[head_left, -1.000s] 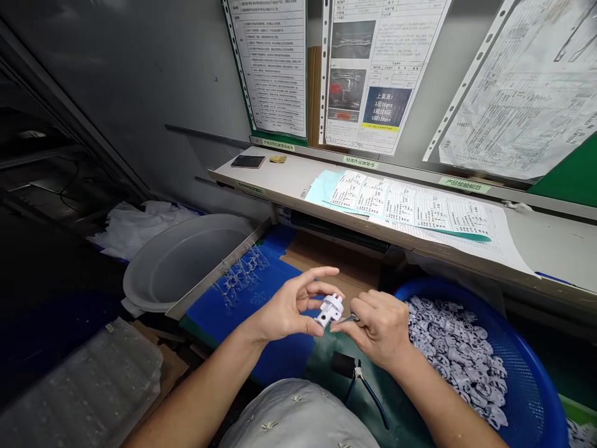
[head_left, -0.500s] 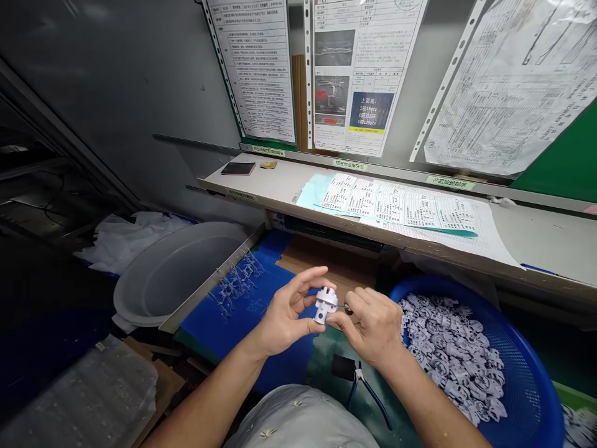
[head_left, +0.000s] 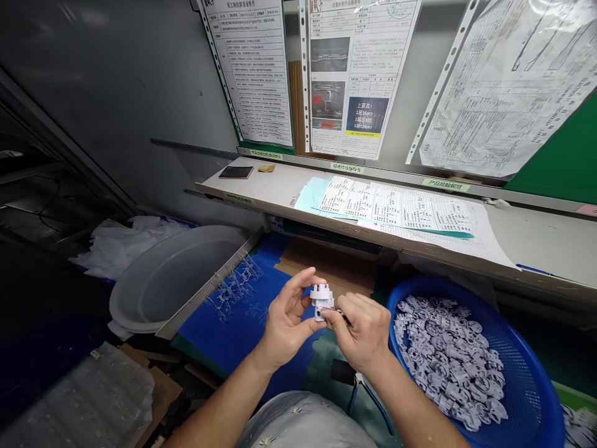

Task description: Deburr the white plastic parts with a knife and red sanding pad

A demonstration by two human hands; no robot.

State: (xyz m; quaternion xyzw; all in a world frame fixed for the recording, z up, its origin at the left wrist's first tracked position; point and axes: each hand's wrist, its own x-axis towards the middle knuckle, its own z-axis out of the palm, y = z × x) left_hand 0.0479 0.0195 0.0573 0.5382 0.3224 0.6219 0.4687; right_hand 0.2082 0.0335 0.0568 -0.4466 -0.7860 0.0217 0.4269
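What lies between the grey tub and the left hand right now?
In the head view, going from the grey tub to the left hand: a pale raised edge, then the blue sheet with clear plastic pieces on it.

This is a factory, as the posted instruction sheets (head_left: 357, 78) and basket (head_left: 532, 373) of plastic parts (head_left: 450, 358) show.

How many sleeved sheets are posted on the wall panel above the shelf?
3, side by side: the left sheet, with lines of text; the middle sheet, with photos; the right sheet, with line drawings. More may be hidden behind these.
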